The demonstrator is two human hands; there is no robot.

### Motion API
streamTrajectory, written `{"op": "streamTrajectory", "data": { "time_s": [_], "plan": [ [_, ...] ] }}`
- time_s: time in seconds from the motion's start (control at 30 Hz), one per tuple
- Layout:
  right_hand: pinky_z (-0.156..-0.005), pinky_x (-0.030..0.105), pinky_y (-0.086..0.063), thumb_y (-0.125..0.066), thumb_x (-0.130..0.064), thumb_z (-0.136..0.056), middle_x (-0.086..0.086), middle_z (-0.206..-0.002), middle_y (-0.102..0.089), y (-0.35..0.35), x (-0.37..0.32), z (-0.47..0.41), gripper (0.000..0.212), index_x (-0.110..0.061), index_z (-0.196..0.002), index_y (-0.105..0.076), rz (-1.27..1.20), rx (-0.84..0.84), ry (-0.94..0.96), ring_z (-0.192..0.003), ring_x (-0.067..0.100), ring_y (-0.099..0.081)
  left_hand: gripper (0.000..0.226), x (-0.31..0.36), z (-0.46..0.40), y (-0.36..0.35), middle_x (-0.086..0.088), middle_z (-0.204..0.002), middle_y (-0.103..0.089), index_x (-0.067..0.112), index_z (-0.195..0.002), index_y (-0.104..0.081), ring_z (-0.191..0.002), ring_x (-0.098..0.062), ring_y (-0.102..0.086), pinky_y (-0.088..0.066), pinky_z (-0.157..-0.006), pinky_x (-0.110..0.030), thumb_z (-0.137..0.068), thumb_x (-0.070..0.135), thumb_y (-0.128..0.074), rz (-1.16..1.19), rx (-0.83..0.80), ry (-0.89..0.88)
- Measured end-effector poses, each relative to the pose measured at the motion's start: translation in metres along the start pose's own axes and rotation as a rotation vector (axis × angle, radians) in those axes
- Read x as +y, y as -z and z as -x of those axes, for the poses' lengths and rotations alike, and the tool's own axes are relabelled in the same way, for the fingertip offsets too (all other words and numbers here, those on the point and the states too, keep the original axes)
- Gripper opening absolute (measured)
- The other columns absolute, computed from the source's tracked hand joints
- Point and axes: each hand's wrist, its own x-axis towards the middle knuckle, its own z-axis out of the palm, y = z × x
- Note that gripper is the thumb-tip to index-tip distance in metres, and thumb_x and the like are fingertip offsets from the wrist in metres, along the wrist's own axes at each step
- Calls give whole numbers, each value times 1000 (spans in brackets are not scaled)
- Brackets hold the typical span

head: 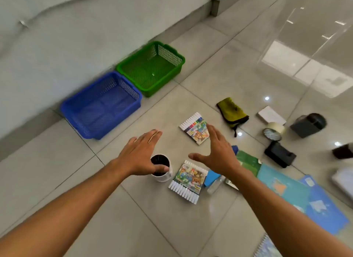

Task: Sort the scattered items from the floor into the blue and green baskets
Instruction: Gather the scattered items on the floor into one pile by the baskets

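Glossy grey tiles are carrying everything here, and much of the scatter is sitting partly out of sight. At the right edge a dark object [342, 151] and a pale flat thing [343, 182] are being cut off by the frame, and a spiral-bound pad [266, 247] is poking in at the bottom edge beside the right forearm. That forearm is also covering part of a small heap: a blue card [211, 177], a clear bottle [214, 186] too blurred to read, and a green folder [248, 162] lying on blue sheets [298, 195].

The left hand [141, 155] is hovering with fingers straight and spread, its thumb crossing the mouth of a white cup [162, 177] with a dark inside; whether the thumb is touching the rim cannot be told. The right hand [217, 153] is likewise spread flat and gripping nothing, hanging between two marker packs, the far marker pack [194, 129] just beyond its fingertips and the near marker pack [188, 180] below its thumb.

Further right are lying a yellow-green cloth [232, 111], a white box [271, 114], a tape roll [276, 127] touching a round dark disc [272, 135], a black bin [307, 124] on its side and a black holder [279, 155].

Against the wall, the blue basket [80, 111] and green basket [177, 65] are standing side by side, touching, well apart from the scatter.
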Motion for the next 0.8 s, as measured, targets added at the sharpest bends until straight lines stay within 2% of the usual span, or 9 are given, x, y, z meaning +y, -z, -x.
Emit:
{"op": "streamTrajectory", "data": {
  "time_s": [0.1, 0.27, 0.43, 0.57, 0.8],
  "plan": [
    [-118, 41, -20, -60, -79, -68, 1, -164, -10, -44, 26, -21, 121, -22, -156, -1, 77, 51, 79, -148, 23, -16, 124, -19, -11, -43, 7, -162, 6, 30, -153, 5, -148, -14, -8, -16, -118, -41, -63, 83, -60, -17, -18, -45],
    [-119, 40, -16, -58, -82, -67, 2, -164, -8, -85, 47, -29, 124, -19, -156, 1, 153, 128, 165, -149, 22, -11, 128, -35, -21, -100, 12, -160, -1, 33, -153, 0, -145, -14, -21, -24, -114, -36, -56, 81, -68, 96, 97, -103],
    [-119, 38, -12, -62, -79, -68, 2, -165, -3, -102, 47, -16, 126, -18, -157, 4, 230, 85, 167, -150, 21, -8, 111, -17, -23, -124, 8, -154, -20, 29, -152, -10, -136, -20, -35, -38, -107, -38, -67, 72, -68, 78, 198, -165],
    [-119, 37, -12, -62, -80, -67, 1, -165, 0, -104, 43, -6, 128, -18, -156, 6, 232, 69, 151, -150, 19, -6, 96, -18, -22, -123, 3, -143, -34, 22, -148, -25, -124, -24, -45, -46, -98, -38, -72, 59, -71, 101, 233, -130],
    [-119, 35, -10, -58, -80, -70, 1, -165, 0, -98, 35, -1, 124, -20, -156, 8, 260, 84, 158, -150, 21, -7, 93, -60, -26, -96, -1, -140, -38, 19, -147, -29, -121, -25, -48, -46, -96, -38, -74, 61, -69, 176, 275, 82]
  ]
}}
